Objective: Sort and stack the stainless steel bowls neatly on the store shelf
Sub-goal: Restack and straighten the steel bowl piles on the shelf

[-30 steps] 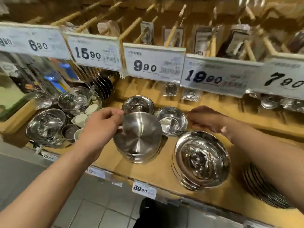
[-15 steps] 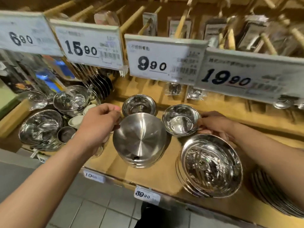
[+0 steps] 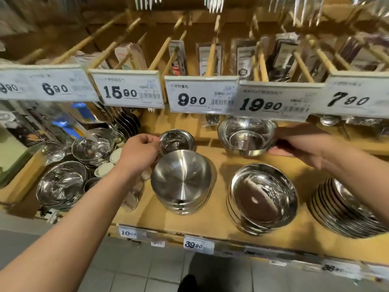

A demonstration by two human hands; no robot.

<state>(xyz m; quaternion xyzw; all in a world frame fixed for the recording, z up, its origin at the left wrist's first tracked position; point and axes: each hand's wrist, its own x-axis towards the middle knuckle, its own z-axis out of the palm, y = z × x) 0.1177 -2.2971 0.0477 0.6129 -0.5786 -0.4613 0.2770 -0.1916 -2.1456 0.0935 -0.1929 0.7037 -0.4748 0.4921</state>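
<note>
On the wooden shelf [image 3: 214,216] a stack of matte steel bowls [image 3: 181,182] leans toward me, insides showing. My left hand [image 3: 139,154] pinches the far-left rim of its top bowl, fingers closed. Just behind it sits a small shiny bowl [image 3: 176,141]. My right hand [image 3: 299,144] grips the right rim of a medium shiny bowl [image 3: 247,135] and holds it slightly above the shelf, under the price tags. A stack of wide shiny bowls [image 3: 263,199] rests at front right.
A row of price tags [image 3: 202,95] hangs low over the shelf's back. Steel plates [image 3: 347,211] are stacked at far right. More bowls [image 3: 61,184] and small cups [image 3: 104,169] crowd the left bin. Packaged utensils hang on wooden pegs above.
My right hand has lifted the medium shiny bowl off the shelf, up and to the right. My left hand stays on the matte stack's rim. The view has tilted upward.
</note>
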